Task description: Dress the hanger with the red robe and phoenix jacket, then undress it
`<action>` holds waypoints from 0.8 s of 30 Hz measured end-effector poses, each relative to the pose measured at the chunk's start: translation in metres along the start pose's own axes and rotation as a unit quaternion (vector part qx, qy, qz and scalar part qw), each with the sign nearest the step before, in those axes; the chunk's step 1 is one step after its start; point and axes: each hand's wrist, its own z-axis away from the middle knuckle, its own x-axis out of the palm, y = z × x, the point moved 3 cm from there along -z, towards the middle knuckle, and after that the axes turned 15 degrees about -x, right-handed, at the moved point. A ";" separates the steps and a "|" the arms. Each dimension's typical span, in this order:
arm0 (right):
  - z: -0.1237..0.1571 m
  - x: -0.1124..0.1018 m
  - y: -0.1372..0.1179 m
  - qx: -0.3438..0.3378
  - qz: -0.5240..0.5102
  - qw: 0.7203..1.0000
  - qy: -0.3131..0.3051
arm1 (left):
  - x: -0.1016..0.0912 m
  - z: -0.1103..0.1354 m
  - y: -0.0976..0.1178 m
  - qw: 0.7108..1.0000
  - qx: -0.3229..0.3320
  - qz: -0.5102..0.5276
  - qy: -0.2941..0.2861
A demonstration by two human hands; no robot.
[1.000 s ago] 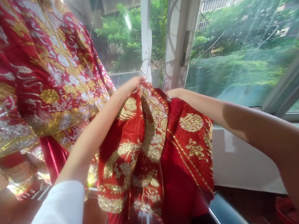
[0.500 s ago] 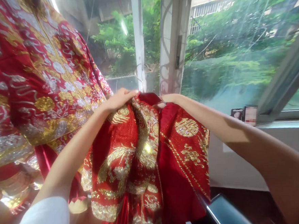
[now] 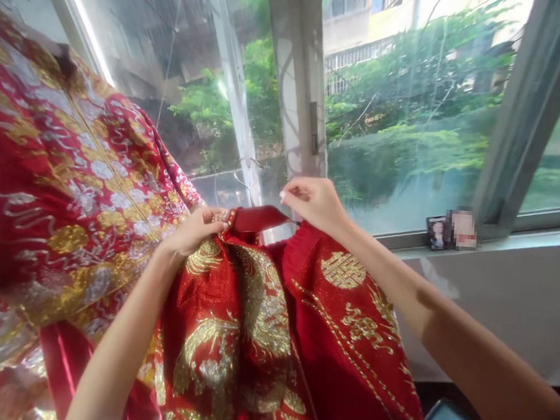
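A red skirt-like garment (image 3: 271, 337) with gold embroidery hangs in front of me. My left hand (image 3: 195, 229) is closed on its top edge at the left, fingers curled into the cloth. My right hand (image 3: 312, 202) pinches the red waistband (image 3: 257, 218) at the right, fingers pressed together. A thin wire hanger hook (image 3: 244, 179) shows just above the waistband, between my hands.
A larger red and gold embroidered robe (image 3: 56, 188) hangs at the left, close to my left arm. Behind stands a window (image 3: 401, 116) with a white frame post (image 3: 295, 89) and greenery outside. Small items (image 3: 451, 227) rest on the sill at right.
My view has tilted up and both hands have risen with the garment's top. My right hand lifted off the cloth's fold and now pinches the waistband, which has come into view.
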 end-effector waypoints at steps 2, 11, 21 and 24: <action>0.016 0.002 -0.012 -0.097 0.130 0.985 0.060 | 0.002 0.000 -0.003 1.000 -0.004 0.023 0.008; 0.069 0.068 -0.030 -0.091 0.380 0.913 0.119 | 0.005 -0.001 -0.007 0.999 0.005 0.040 0.029; 0.056 0.057 -0.032 0.010 0.312 0.948 0.070 | 0.008 0.000 -0.007 0.989 0.040 -0.110 0.086; 0.046 0.036 -0.030 0.013 0.274 0.960 -0.062 | 0.019 0.005 0.005 0.952 0.140 -0.187 0.200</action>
